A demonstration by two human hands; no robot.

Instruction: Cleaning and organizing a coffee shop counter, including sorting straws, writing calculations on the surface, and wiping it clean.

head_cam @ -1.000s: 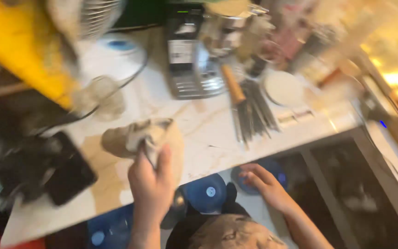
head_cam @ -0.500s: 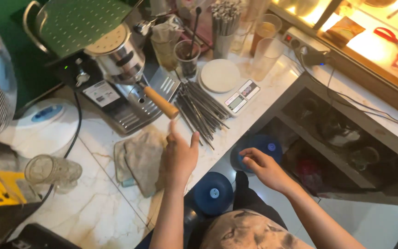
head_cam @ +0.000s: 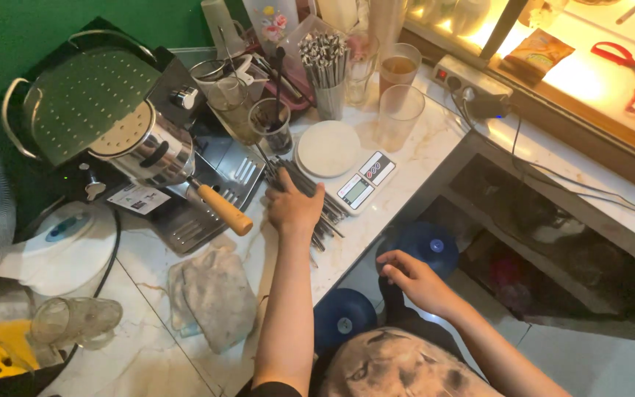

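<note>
Straws point(head_cam: 310, 202), dark and thin, lie in a loose bundle on the marble table point(head_cam: 148, 360), between the drip tray of the coffee machine point(head_cam: 148, 151) and the small digital scale point(head_cam: 365, 180) near the table's front edge. I see my left hand point(head_cam: 295, 209) lying on top of that bundle, palm down, its fingers point(head_cam: 279, 197) curled over the straws so that the straws run out from under them on both sides; whether the fingers actually pinch any straw I cannot tell, since the back of the hand hides them. My right hand point(head_cam: 413, 276) hangs off the table, below its front edge, fingers loosely bent and holding nothing, above two blue water jugs point(head_cam: 428, 246) on the floor. A wooden handle point(head_cam: 222, 209) of the coffee machine points toward the left hand and ends just beside it. A white round lid point(head_cam: 327, 147) rests on the scale's plate. A crumpled grey cloth point(head_cam: 214, 294) lies on the table to the left of my forearm, and farther left a clear glass jar point(head_cam: 75, 320) lies on its side. A cup full of upright straws point(head_cam: 325, 70) stands toward the back edge, with two clear plastic cups point(head_cam: 398, 114) near it.
</note>
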